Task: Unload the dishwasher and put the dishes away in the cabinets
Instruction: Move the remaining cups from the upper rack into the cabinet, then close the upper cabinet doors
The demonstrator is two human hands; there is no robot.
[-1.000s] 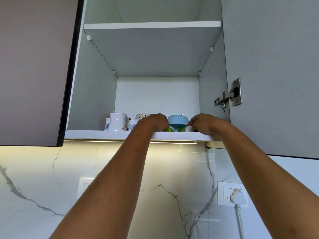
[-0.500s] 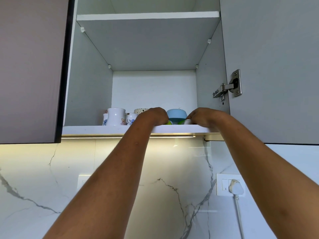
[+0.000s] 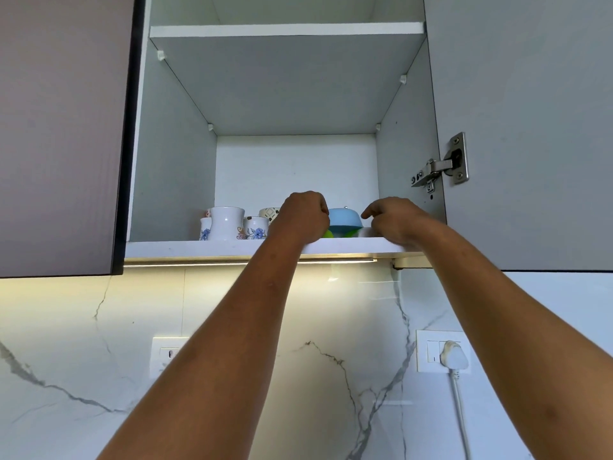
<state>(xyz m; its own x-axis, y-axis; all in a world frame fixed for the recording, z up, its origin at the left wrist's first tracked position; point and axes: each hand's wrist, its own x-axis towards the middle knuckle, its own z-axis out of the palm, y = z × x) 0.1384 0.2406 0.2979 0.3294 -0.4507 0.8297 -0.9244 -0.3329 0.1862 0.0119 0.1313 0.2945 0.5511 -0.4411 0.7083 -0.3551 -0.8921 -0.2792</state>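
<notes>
A light-blue bowl [image 3: 345, 219] sits on something green [image 3: 329, 234] on the lower shelf [image 3: 215, 249] of the open wall cabinet, with a white dish edge [image 3: 366, 232] to its right. My left hand [image 3: 303, 217] is closed against the left side of this stack and hides the stack's left edge. On the right side is my right hand [image 3: 394, 220], with its fingers loosely curled. Its forefinger points at the blue bowl and stops just short of it.
White floral mugs and a jug [image 3: 227, 224] stand at the left of the same shelf, and a patterned cup [image 3: 269, 214] is behind them. The upper shelf [image 3: 285, 29] spans the cabinet above. The open door with its hinge [image 3: 441, 164] hangs at the right. A plugged socket [image 3: 442, 355] is on the marble wall.
My right hand has let go of the stack's right edge and its fingers have lifted. My left hand stays closed on the left side. The bowls rest deeper on the shelf.
</notes>
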